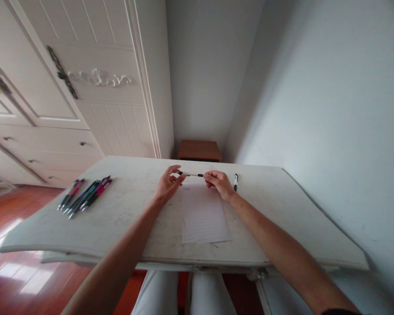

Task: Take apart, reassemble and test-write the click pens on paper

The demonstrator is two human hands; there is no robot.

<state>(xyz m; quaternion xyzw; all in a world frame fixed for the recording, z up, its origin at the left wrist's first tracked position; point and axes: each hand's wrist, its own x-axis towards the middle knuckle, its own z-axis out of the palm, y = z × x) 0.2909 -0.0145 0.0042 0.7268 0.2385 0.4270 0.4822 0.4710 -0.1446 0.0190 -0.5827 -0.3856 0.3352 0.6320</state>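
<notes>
A white pen with black ends (194, 175) is held level between my two hands, above the top of a lined sheet of paper (205, 216). My left hand (169, 181) pinches the pen's left end between thumb and fingers. On the other end, the fingers of my right hand (218, 181) are closed round the black part. Just right of that hand, another white and black pen (235, 182) lies on the table.
Several pens (85, 194) in dark, pink and green lie in a bunch on the left of the white table (128, 227). A pale wardrobe (118, 87) stands beyond at the left, a brown wooden cabinet (200, 149) behind the table, and a wall (331, 109) runs along the right.
</notes>
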